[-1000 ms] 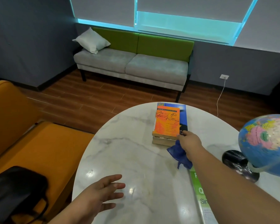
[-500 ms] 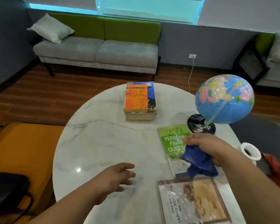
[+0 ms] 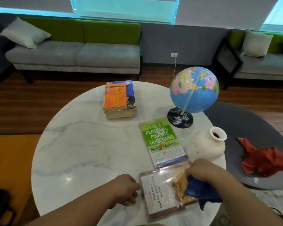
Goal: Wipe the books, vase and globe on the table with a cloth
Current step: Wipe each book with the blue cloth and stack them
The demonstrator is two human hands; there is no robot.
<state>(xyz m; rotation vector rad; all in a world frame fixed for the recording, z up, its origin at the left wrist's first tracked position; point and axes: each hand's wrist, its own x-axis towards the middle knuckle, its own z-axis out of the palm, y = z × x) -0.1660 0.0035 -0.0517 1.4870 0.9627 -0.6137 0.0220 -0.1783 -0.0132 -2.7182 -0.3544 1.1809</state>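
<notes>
My right hand (image 3: 203,170) grips a blue cloth (image 3: 201,191) and presses it on the right side of a brown-framed book (image 3: 162,190) lying near the front of the round marble table (image 3: 82,144). My left hand (image 3: 124,190) rests with curled fingers at that book's left edge. Beyond it lies a green book (image 3: 160,137). A stack of books (image 3: 119,100) with an orange cover on top stands at the back. The blue globe (image 3: 194,88) stands on its black base at the back right. A white vase (image 3: 207,144) sits at the right edge.
A grey chair (image 3: 252,128) right of the table holds a red cloth (image 3: 265,159). An orange seat (image 3: 10,160) is on the left with a black bag (image 3: 0,206) on it. A grey and green sofa (image 3: 75,51) stands behind.
The view swung right and down. My right hand carried the blue cloth from the far stack back to the near book and set it down on it. My left hand moved to that book's edge.
</notes>
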